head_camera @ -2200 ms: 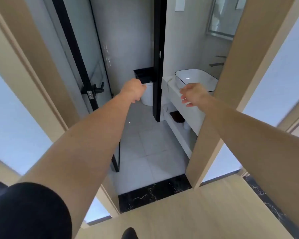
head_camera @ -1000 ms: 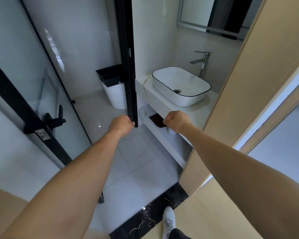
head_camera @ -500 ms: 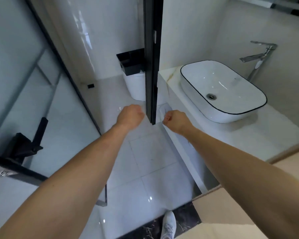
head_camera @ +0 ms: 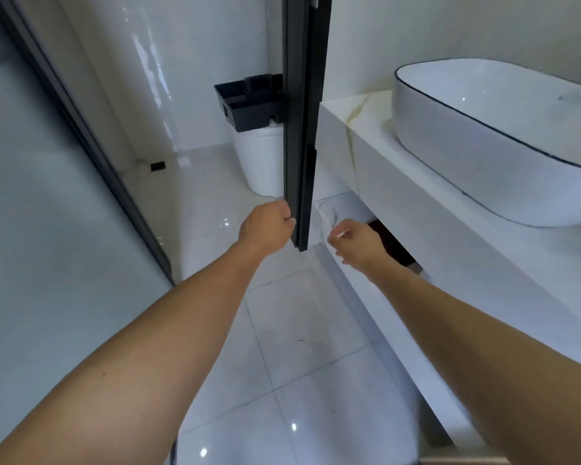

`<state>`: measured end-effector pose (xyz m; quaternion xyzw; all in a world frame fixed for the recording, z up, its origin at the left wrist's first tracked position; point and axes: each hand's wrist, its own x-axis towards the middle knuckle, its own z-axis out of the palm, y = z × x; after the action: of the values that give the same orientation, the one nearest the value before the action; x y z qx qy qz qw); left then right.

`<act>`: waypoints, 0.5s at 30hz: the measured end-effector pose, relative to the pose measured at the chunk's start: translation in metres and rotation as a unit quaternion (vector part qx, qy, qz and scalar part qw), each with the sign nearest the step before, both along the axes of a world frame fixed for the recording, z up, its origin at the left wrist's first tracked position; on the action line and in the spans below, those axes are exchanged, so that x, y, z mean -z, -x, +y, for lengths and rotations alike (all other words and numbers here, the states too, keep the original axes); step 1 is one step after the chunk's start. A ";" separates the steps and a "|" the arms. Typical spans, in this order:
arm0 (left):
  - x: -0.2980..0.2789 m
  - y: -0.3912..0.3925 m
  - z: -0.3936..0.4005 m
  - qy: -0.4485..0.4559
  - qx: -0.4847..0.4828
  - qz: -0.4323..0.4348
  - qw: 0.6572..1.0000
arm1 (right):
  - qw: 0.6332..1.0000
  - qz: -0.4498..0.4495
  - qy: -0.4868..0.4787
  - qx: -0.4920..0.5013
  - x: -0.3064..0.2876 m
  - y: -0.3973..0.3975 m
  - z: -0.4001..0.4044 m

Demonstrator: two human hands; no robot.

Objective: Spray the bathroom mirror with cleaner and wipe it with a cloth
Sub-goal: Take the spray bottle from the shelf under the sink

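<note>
The mirror and any spray bottle are out of view. My left hand (head_camera: 265, 229) is a closed fist with nothing in it, touching the left side of a black door edge (head_camera: 302, 129). My right hand (head_camera: 356, 243) hangs with loosely curled, parted fingers and holds nothing. It is at the opening of the lower shelf under the white vanity counter (head_camera: 366, 135). Just beyond its fingers, on that shelf, lies a white crumpled thing (head_camera: 331, 209) that may be a cloth.
A white basin with a black rim (head_camera: 483, 135) sits on the counter at right. A white bin with a black liner (head_camera: 259, 162) stands behind the black door edge. A glass door (head_camera: 47, 229) fills the left. A dark object (head_camera: 393, 243) lies under the counter.
I have moved from the doorway into the bathroom and the view has tilted down, so the mirror and tap left the frame. Both hands dropped toward the shelf under the counter; the right fist loosened.
</note>
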<state>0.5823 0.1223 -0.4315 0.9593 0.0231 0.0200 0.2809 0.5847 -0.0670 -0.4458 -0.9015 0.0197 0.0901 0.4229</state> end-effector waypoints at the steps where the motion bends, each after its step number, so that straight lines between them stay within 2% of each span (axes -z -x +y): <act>1: 0.023 -0.008 -0.003 0.004 0.004 -0.003 1.000 | 1.000 -0.004 -0.006 0.006 0.023 -0.005 0.000; 8: 0.150 -0.055 -0.027 -0.007 0.042 -0.038 0.998 | 0.998 -0.047 0.028 0.026 0.146 -0.036 -0.015; 15: 0.226 -0.078 -0.046 0.012 0.065 -0.046 0.997 | 0.994 -0.063 0.043 0.075 0.217 -0.042 -0.037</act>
<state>0.6607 0.0766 -0.6572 0.9535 -0.0520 0.0451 0.2935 0.6270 -0.1035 -0.6625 -0.9189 0.0644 0.0000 0.3893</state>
